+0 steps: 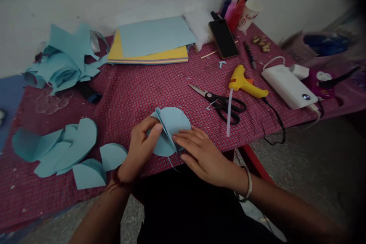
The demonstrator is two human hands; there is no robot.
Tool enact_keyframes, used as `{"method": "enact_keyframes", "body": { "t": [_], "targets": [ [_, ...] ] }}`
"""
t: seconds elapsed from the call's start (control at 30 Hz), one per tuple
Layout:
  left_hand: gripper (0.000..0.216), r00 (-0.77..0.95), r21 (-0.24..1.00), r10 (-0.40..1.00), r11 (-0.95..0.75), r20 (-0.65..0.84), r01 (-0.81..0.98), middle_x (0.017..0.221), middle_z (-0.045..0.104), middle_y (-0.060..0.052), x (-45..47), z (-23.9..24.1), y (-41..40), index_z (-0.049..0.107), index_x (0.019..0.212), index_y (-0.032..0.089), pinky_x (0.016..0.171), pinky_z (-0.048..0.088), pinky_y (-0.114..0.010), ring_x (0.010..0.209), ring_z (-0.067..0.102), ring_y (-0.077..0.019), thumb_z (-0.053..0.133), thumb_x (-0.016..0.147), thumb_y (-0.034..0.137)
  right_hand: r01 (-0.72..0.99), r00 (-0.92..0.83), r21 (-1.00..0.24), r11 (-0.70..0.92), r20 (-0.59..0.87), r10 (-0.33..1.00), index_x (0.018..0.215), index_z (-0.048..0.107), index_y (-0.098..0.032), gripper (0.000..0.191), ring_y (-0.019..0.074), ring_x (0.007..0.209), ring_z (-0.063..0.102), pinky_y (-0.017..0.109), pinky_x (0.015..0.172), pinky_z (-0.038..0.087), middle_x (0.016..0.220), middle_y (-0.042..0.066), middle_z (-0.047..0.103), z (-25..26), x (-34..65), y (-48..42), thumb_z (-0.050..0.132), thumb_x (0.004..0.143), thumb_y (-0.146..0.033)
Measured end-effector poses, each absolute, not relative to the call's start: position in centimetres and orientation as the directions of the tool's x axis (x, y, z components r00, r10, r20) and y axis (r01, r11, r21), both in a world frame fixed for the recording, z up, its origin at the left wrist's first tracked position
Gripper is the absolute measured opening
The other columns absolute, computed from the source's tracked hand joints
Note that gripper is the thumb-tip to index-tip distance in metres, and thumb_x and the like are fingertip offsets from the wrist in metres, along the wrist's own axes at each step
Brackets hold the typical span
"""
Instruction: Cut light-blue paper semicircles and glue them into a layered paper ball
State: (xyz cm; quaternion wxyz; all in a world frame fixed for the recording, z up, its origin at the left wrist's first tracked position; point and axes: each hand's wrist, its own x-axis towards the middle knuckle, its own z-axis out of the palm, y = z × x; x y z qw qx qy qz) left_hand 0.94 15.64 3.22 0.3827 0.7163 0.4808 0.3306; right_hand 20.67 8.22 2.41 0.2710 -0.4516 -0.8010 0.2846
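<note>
A light-blue paper circle (175, 120) lies near the table's front edge, with folded paper layers standing up along its middle. My left hand (143, 141) is at its left side, thumb and fingers closed on the upright folds. Across the right half of the circle rests my right hand (201, 152), its fingers stretched out and pressing lightly on the paper. Left of my hands are folded blue quarter circles (90, 173) and a loose group of blue paper rounds (77, 143). Black-handled scissors (217, 101) lie partly open beyond my right hand.
A yellow glue gun (247, 84) with a glue stick lies at the right, by a white power bank (290, 85). Coloured paper sheets (154, 38), a phone (223, 39) and bottles (235, 13) stand at the back. Blue paper scraps (65, 61) are heaped at the left.
</note>
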Motion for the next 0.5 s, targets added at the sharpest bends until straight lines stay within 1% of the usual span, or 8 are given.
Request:
{"method": "enact_keyframes", "body": {
  "t": [0.13, 0.27, 0.33, 0.43, 0.47, 0.5],
  "targets": [
    [0.030, 0.363, 0.865, 0.927, -0.255, 0.091, 0.433, 0.070, 0.053, 0.000, 0.97, 3.45, 15.63, 0.052, 0.067, 0.019, 0.063, 0.040, -0.028, 0.068, 0.050, -0.0149, 0.057, 0.085, 0.042, 0.597, -0.441, -0.680, 0.426, 0.166, 0.882, 0.135, 0.051, -0.015, 0.040, 0.0241, 0.128, 0.047, 0.049, 0.113, 0.031, 0.133, 0.010, 0.060, 2.30, 20.63, 8.35, 0.046, 0.096, -0.025],
    [0.025, 0.354, 0.875, 0.934, -0.218, 0.057, 0.433, 0.069, 0.050, 0.001, 1.16, 3.65, 15.55, 0.051, 0.066, 0.019, 0.063, 0.039, -0.027, 0.068, 0.048, -0.0137, 0.057, 0.085, 0.035, 0.587, -0.443, -0.691, 0.422, 0.163, 0.882, 0.134, 0.051, -0.017, 0.040, 0.0247, 0.127, 0.049, 0.050, 0.112, 0.032, 0.131, 0.009, 0.061, 2.16, 20.62, 8.29, 0.048, 0.095, -0.026],
    [0.026, 0.341, 0.886, 0.940, -0.174, 0.019, 0.430, 0.069, 0.049, 0.001, 1.30, 3.63, 15.49, 0.051, 0.065, 0.019, 0.062, 0.038, -0.026, 0.067, 0.047, -0.0130, 0.055, 0.087, 0.032, 0.581, -0.403, -0.707, 0.402, 0.180, 0.898, 0.138, 0.045, -0.017, 0.045, 0.0253, 0.126, 0.050, 0.050, 0.111, 0.034, 0.132, 0.011, 0.060, 1.95, 20.63, 8.12, 0.049, 0.095, -0.027],
    [0.026, 0.276, 0.897, 0.959, -0.071, -0.058, 0.436, 0.066, 0.046, 0.003, 1.32, 3.71, 15.49, 0.051, 0.065, 0.019, 0.056, 0.035, -0.025, 0.062, 0.043, -0.0114, 0.054, 0.088, 0.031, 0.580, -0.257, -0.736, 0.349, 0.241, 0.936, 0.148, 0.029, -0.013, 0.058, 0.0261, 0.123, 0.052, 0.048, 0.104, 0.042, 0.137, 0.016, 0.055, 1.65, 20.82, 7.92, 0.047, 0.095, -0.029],
    [0.026, 0.241, 0.898, 0.966, -0.027, -0.089, 0.439, 0.064, 0.045, 0.003, 1.19, 3.86, 15.52, 0.051, 0.066, 0.019, 0.054, 0.034, -0.025, 0.059, 0.041, -0.0109, 0.053, 0.088, 0.032, 0.583, -0.222, -0.739, 0.337, 0.254, 0.942, 0.149, 0.027, -0.012, 0.059, 0.0261, 0.122, 0.053, 0.047, 0.102, 0.044, 0.137, 0.017, 0.055, 1.64, 20.94, 7.92, 0.046, 0.096, -0.029],
    [0.026, 0.203, 0.896, 0.972, 0.012, -0.114, 0.444, 0.062, 0.043, 0.004, 0.94, 4.09, 15.54, 0.052, 0.067, 0.019, 0.051, 0.032, -0.024, 0.057, 0.039, -0.0106, 0.053, 0.089, 0.034, 0.589, -0.209, -0.738, 0.330, 0.256, 0.944, 0.148, 0.029, -0.013, 0.057, 0.0258, 0.120, 0.054, 0.047, 0.102, 0.044, 0.135, 0.017, 0.056, 1.70, 21.08, 7.96, 0.045, 0.096, -0.029]
  ]
}}
